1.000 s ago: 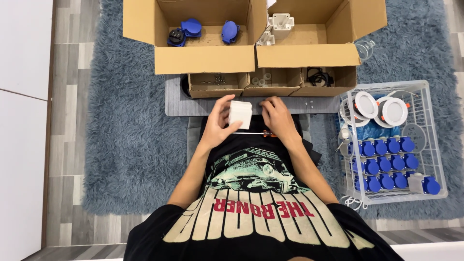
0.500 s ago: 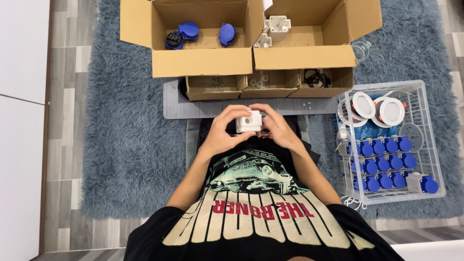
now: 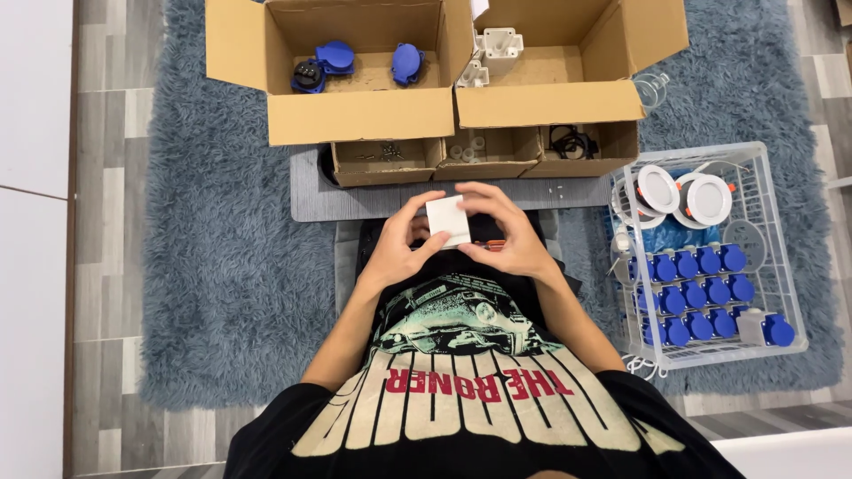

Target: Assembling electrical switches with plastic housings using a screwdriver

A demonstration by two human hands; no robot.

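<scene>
Both hands hold a small white square box [image 3: 448, 220] in front of my chest, above my lap. My left hand [image 3: 404, 241] grips its left and lower side with the fingers curled round it. My right hand [image 3: 501, 231] covers its right side, fingers wrapped over the top edge. Just below the box, between my hands, a thin orange-handled tool [image 3: 490, 244] shows; I cannot tell which hand holds it. The box's flat white face points up at the camera.
Two open cardboard boxes stand ahead: the left one [image 3: 355, 115] holds blue socket parts [image 3: 333, 58], the right one [image 3: 550, 102] holds white housings [image 3: 497, 44]. Small cardboard trays [image 3: 484, 160] sit on a grey mat [image 3: 311, 200]. A white wire basket [image 3: 710, 257] of blue sockets stands on my right.
The white box has been turned in my hands: half a second ago a ribbed, open side showed, now its flat face is up. Hands stay at the same place over my lap.
</scene>
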